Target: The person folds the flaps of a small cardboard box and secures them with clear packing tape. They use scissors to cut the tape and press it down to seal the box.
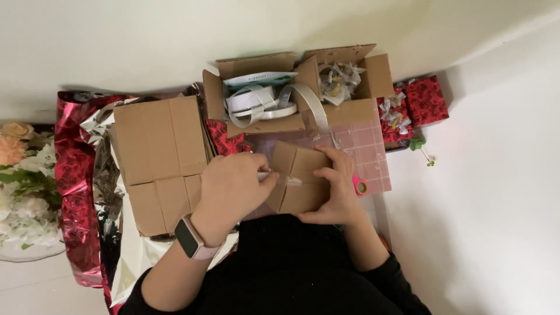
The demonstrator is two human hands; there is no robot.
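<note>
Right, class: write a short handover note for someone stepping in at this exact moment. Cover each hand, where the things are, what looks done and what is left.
Left hand: wearing a watch, pressing on the small cardboard box, fingers at its middle seam.
Right hand: steadying the box's right side.
The box sits on a pink cutting mat.
A larger flattened cardboard piece lies to the left on red wrapping foil; an open box with white ribbon is behind.
Done: flaps folded shut.
Left: the seam seems only partly taped; no wrapping on the box yet.
</note>
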